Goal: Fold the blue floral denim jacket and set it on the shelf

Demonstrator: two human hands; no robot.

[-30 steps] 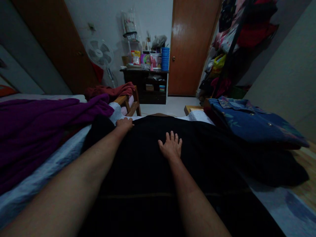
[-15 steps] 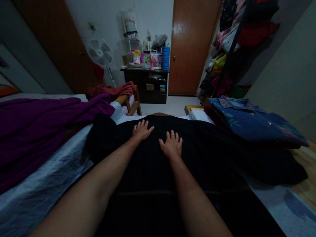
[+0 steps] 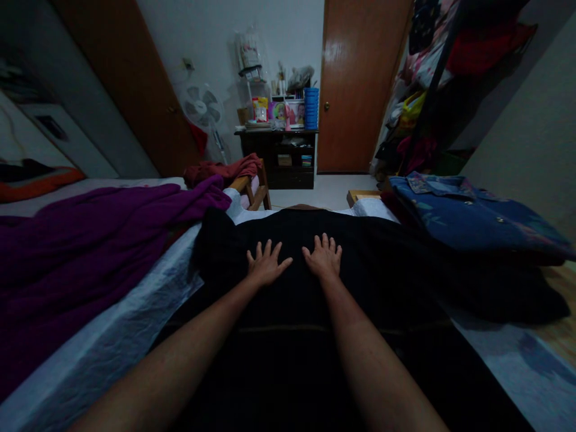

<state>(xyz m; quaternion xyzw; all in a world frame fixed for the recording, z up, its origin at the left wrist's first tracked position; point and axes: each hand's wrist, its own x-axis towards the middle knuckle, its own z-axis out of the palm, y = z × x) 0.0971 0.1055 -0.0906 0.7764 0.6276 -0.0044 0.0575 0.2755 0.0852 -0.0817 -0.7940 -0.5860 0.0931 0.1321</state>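
A black long-sleeved garment [image 3: 288, 366] lies spread out in front of me on a pale blue-white cloth [image 3: 148, 312]. My left hand [image 3: 266, 265] rests flat on its upper part, fingers spread and thumb pointing right. Beside it, slightly apart, my right hand [image 3: 324, 259] also lies palm down on the black fabric with its fingers fanned out. Neither hand holds anything. One sleeve bunches up at the left, and the other stretches out to the right, partly under a folded denim garment. A thin light line crosses the black fabric below my hands.
A purple cloth [image 3: 112, 240] is heaped at the left. The folded blue denim garment [image 3: 477, 219] sits at the right. Beyond are a wooden chair [image 3: 258, 195] draped with a reddish cloth [image 3: 229, 170], a white fan [image 3: 202, 107], a dark cabinet [image 3: 274, 159] and a brown door [image 3: 360, 90].
My left hand has slid back toward me along the black garment, its fingers spreading wider. The right hand stays on nearly the same spot of fabric. The camera view has turned slightly left.
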